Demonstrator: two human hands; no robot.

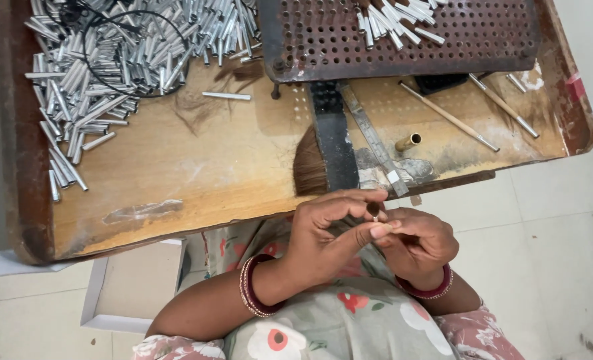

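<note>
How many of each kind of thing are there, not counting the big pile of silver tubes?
Wooden sticks with metal tips: 2
Brass tube: 1
Metal ruler: 1
Holed metal plate: 1
Tuft of brown hair: 1
Small tube pinched in the fingers: 1
Total: 7

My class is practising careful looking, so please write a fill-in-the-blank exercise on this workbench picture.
1. The loose silver metal tubes lie heaped at the ______ end of the wooden tray.
2. Both hands, the left hand and the right hand, pinch a small ______ tube between them.
3. Each wrist wears ______ bangles.
4. The plate at the top is full of small ______.

Missing words: left; dark; red; holes
</note>
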